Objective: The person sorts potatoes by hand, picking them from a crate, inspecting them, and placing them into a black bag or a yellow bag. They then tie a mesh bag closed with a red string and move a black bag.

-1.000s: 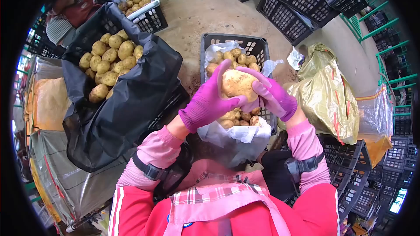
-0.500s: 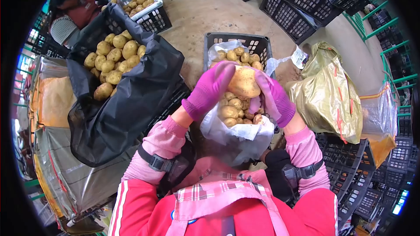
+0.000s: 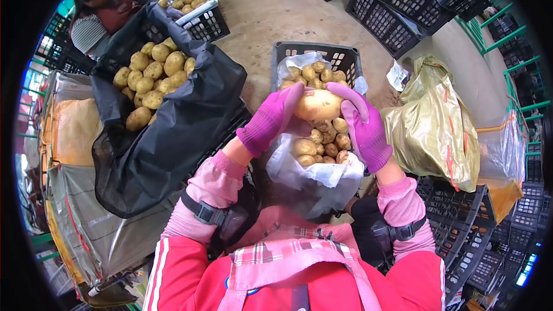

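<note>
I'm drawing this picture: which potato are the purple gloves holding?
The big pale potato between the left hand and right hand, above the middle crate. The crate's potatoes look smaller, and neither hand holds them.

Gloves point(image 3: 256, 129) are magenta, sleeves point(image 3: 226, 174) pink with black buckled straps point(image 3: 205, 213); the red jacket point(image 3: 187, 268) has white stripes point(image 3: 159, 262), the pink apron point(image 3: 279, 266) plaid trim point(image 3: 299, 247).

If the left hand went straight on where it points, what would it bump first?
The left hand would meet the big potato first: it's touching it now. Past that, it might pass over the small potatoes in the crate; how far below they lie is unclear.
</note>
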A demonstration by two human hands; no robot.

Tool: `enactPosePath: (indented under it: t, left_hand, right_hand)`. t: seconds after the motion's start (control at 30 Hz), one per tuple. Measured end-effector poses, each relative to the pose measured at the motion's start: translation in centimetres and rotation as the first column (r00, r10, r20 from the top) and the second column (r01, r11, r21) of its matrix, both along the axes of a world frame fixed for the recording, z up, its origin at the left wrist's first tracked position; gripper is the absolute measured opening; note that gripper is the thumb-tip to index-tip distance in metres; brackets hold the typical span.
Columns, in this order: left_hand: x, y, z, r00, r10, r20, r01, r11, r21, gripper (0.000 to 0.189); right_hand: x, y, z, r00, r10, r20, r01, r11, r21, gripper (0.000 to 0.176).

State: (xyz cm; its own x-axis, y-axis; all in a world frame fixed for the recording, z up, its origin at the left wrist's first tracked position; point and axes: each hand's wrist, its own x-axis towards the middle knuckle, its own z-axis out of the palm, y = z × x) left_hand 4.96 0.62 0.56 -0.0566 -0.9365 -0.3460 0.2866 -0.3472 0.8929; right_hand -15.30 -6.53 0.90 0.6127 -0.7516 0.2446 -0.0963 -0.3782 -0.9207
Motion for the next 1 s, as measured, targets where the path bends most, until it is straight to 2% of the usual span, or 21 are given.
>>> enactPosePath:
  t: [0.1,0.13,0.2,0.23,0.27,0.33,0.37,0.43,0.47,0.53,0.57,0.6,0.67,0.7,0.73,0.77,0.8,0.83,0.9,0.97,1.0]
  left_hand:
    - [-0.7,-0.1,-1.3,0.988,0.144,0.058,-0.121,0.95,-0.289,0.043]
    - [-0.7,-0.3,-1.6,0.977,0.191,0.094,-0.139,0.909,-0.394,0.042]
    - [-0.3,-0.9,-1.3,0.936,0.165,0.311,0.014,0.866,-0.499,0.043]
    - [-0.6,-0.4,-0.8,0.995,0.08,0.058,-0.056,0.938,-0.341,0.046]
    - [-1.1,0.1,0.3,0.974,0.089,-0.208,-0.121,0.982,-0.146,0.05]
    - [-1.4,0.7,0.7,0.988,0.063,-0.143,-0.079,0.991,-0.106,0.057]
    - [-1.1,0.9,0.7,0.991,0.054,-0.122,-0.075,0.982,-0.176,0.055]
    - [-0.7,1.0,1.1,0.98,0.172,-0.097,-0.192,0.945,-0.263,0.054]
    - [0.3,0.3,0.4,0.842,0.454,0.291,-0.181,0.747,-0.64,0.053]
    - [1.9,1.2,2.6,0.816,0.57,-0.096,-0.545,0.702,-0.459,0.05]
    - [2.8,1.6,3.8,0.713,0.64,-0.287,-0.701,0.629,-0.336,0.049]
    - [5.2,1.8,3.7,0.627,0.642,-0.442,-0.777,0.476,-0.411,0.045]
    - [8.8,3.0,5.2,0.371,0.804,-0.464,-0.896,0.178,-0.408,0.038]
    - [13.2,3.6,2.6,0.357,0.786,-0.505,-0.879,0.1,-0.465,0.036]
    - [15.4,4.5,1.2,0.033,0.999,0.028,-0.582,0.042,-0.812,0.036]
    - [15.2,4.8,2.0,-0.102,0.991,0.082,-0.585,0.007,-0.811,0.035]
    - [14.5,5.2,2.4,-0.202,0.963,0.179,-0.455,0.069,-0.888,0.036]
    - [12.4,4.8,3.0,-0.203,0.963,0.18,-0.347,0.101,-0.932,0.034]
    - [8.0,4.0,3.7,0.041,0.944,0.327,-0.32,0.322,-0.891,0.039]
    - [4.2,3.0,2.9,0.439,0.868,0.233,-0.37,0.411,-0.834,0.029]
    - [2.4,2.8,2.1,0.534,0.813,0.232,-0.399,0.484,-0.779,0.03]
  right_hand:
    - [1.1,0.8,-0.2,0.993,-0.112,0.033,0.113,0.992,-0.05,0.046]
    - [1.0,0.8,-0.2,0.993,-0.116,0.035,0.115,0.993,0.017,0.044]
    - [0.6,0.3,0.0,0.993,-0.115,0.042,0.108,0.984,0.144,0.041]
    - [0.5,0.0,0.1,0.993,-0.104,0.047,0.092,0.974,0.209,0.04]
    - [0.5,-0.6,-1.4,0.988,-0.087,0.13,0.075,0.993,0.091,0.037]
    - [0.6,-0.6,-1.4,0.989,-0.097,0.112,0.087,0.992,0.096,0.041]
    - [0.8,0.1,0.5,0.992,-0.126,0.01,0.117,0.948,0.294,0.045]
    - [1.2,0.0,0.3,0.99,-0.138,0.035,0.12,0.942,0.312,0.048]
    - [1.2,-0.2,-0.3,0.988,-0.145,0.052,0.119,0.934,0.336,0.047]
    - [1.2,-1.1,-1.2,0.985,-0.165,0.052,0.135,0.922,0.364,0.045]
    - [1.0,-1.5,-1.6,0.984,-0.175,0.039,0.148,0.916,0.373,0.044]
    - [0.6,-1.6,-2.0,0.98,-0.198,0.02,0.175,0.907,0.384,0.044]
    - [0.2,-1.9,-2.5,0.98,-0.2,0.023,0.174,0.899,0.401,0.041]
    - [0.2,-2.1,-2.7,0.979,-0.202,0.015,0.177,0.889,0.422,0.04]
    - [0.1,-2.3,-3.0,0.987,-0.162,-0.011,0.151,0.889,0.432,0.039]
    - [0.1,-2.9,-3.6,0.993,-0.116,-0.033,0.118,0.886,0.448,0.037]
    - [0.5,-3.7,-5.1,0.993,-0.053,-0.101,0.09,0.908,0.408,0.036]
    - [0.9,-4.5,-7.1,0.987,0.013,-0.163,0.049,0.927,0.373,0.036]
    - [1.6,-6.2,-12.2,0.873,0.104,-0.476,-0.087,0.994,0.059,0.04]
    - [2.3,-6.6,-18.6,0.706,0.209,-0.677,-0.18,0.977,0.113,0.046]
    - [3.0,-6.0,-20.9,0.591,0.285,-0.755,-0.2,0.958,0.205,0.048]
